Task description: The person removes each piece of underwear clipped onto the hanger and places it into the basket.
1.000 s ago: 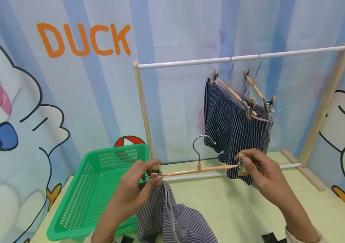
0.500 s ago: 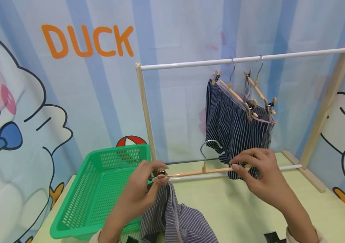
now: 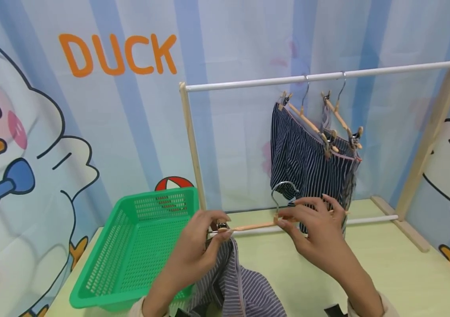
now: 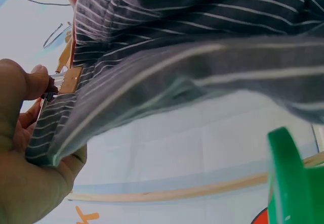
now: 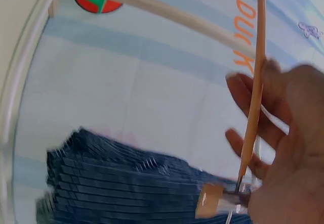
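My left hand (image 3: 195,244) pinches the clip (image 3: 222,226) at the left end of a wooden trouser hanger (image 3: 252,226) with a metal hook. Below that clip hangs a grey garment with white stripes (image 3: 260,286). Up close in the left wrist view, the clip's wooden pad (image 4: 71,80) lies against the striped cloth, my thumb beside it. My right hand (image 3: 320,231) holds the hanger's bar at the base of the hook, thumb and fingers on either side. In the right wrist view the hanger's other clip (image 5: 209,201) shows beneath my right hand (image 5: 298,133).
Behind my hands stands a wooden rack with a white top rail (image 3: 245,82). Two hangers on it carry dark striped shorts (image 3: 308,154). A green basket (image 3: 90,246) stands at the left on the pale table (image 3: 387,281).
My right hand has slid left along the bar, from the right-end clip to the base of the hook. My left hand keeps the left clip and has shifted slightly right with the hanger.
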The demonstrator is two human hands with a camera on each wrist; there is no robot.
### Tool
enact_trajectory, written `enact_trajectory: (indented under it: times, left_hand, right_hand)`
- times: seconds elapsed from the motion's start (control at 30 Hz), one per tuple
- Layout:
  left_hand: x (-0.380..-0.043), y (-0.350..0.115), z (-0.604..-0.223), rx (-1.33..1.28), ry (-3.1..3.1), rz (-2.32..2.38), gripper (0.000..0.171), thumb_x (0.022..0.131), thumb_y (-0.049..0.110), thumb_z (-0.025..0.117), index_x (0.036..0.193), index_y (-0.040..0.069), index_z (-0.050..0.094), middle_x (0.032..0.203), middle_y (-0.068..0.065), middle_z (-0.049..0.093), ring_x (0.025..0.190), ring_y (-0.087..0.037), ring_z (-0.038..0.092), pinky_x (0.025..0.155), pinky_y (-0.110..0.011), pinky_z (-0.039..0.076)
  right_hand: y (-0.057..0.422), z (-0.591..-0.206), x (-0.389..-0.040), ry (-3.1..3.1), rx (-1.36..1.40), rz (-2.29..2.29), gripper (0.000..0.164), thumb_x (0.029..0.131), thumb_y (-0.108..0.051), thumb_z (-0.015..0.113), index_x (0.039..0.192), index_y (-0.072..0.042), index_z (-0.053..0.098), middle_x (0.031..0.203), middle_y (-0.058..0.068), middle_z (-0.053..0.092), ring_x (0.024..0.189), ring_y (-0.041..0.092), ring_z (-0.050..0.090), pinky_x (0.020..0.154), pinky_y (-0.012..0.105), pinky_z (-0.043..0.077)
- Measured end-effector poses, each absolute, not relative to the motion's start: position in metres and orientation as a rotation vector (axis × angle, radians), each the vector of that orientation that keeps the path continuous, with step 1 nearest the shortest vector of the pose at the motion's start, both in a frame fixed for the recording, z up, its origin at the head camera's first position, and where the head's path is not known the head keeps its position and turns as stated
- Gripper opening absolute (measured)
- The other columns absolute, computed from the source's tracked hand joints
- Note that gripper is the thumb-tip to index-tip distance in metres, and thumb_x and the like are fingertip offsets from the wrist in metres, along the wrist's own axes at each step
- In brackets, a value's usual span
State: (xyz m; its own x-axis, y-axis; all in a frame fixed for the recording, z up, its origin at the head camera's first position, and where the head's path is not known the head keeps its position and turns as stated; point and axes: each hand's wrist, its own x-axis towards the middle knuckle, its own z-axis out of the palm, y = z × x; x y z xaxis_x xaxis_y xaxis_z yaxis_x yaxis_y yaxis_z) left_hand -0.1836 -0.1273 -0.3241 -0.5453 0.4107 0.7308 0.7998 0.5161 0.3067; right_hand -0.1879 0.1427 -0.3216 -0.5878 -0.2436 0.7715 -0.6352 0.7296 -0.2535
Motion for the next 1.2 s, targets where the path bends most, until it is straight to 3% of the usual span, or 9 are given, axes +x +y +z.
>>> enact_trajectory:
  times: [0.2,0.37,0.57,0.73,0.97,1.2]
  left_hand:
    - [-0.187,-0.125,-0.327,-0.965,-2.171,-0.866,0.021,0.096,0.015,0.062,0.116,0.014,0.057,0.098,0.002,0.058,0.086,-0.012,0.05,0.07,-0.024,0.046]
    - [-0.187,-0.124,-0.327,-0.962,-2.203,-0.911,0.023,0.096,0.017,0.061,0.119,0.013,0.058,0.096,0.002,0.058,0.086,-0.013,0.049,0.066,-0.022,0.046]
    - [-0.185,-0.125,-0.326,-0.928,-2.269,-0.999,0.031,0.096,0.023,0.061,0.126,0.016,0.058,0.096,0.002,0.057,0.084,-0.01,0.048,0.062,-0.019,0.045]
    - [-0.185,-0.127,-0.328,-0.927,-2.278,-1.046,0.027,0.097,0.024,0.06,0.123,0.02,0.06,0.095,0.004,0.056,0.077,-0.007,0.044,0.06,-0.02,0.045]
    - [-0.185,-0.128,-0.329,-0.913,-2.24,-1.159,0.015,0.096,0.026,0.062,0.11,0.019,0.066,0.092,0.007,0.063,0.073,-0.004,0.055,0.061,-0.022,0.052]
    - [-0.187,-0.127,-0.331,-0.943,-2.159,-1.124,0.006,0.097,0.021,0.062,0.102,0.019,0.065,0.084,0.005,0.062,0.069,-0.003,0.056,0.059,-0.02,0.051]
  right_hand:
    - [0.132,-0.327,-0.191,-2.185,0.659,0.662,0.004,0.087,-0.019,0.071,0.091,-0.022,0.073,0.088,-0.007,0.071,0.089,0.015,0.061,0.109,0.057,0.024]
    - [0.13,-0.33,-0.192,-2.198,0.709,0.704,0.004,0.088,-0.016,0.07,0.089,-0.02,0.072,0.079,-0.011,0.062,0.071,0.004,0.054,0.092,0.042,0.039]
    - [0.13,-0.331,-0.192,-2.209,0.696,0.721,0.007,0.087,-0.014,0.071,0.084,-0.02,0.07,0.074,-0.014,0.056,0.067,-0.003,0.045,0.078,0.033,0.036]
    - [0.129,-0.332,-0.191,-2.235,0.676,0.759,0.007,0.086,-0.016,0.072,0.082,-0.021,0.071,0.074,-0.015,0.058,0.065,-0.004,0.045,0.069,0.028,0.03]
    - [0.127,-0.332,-0.189,-2.262,0.653,0.792,0.004,0.087,-0.02,0.072,0.083,-0.019,0.073,0.076,-0.013,0.061,0.065,-0.003,0.046,0.068,0.028,0.028]
    - [0.127,-0.331,-0.189,-2.281,0.657,0.815,0.005,0.087,-0.017,0.072,0.083,-0.02,0.072,0.076,-0.013,0.061,0.065,-0.003,0.046,0.068,0.028,0.029]
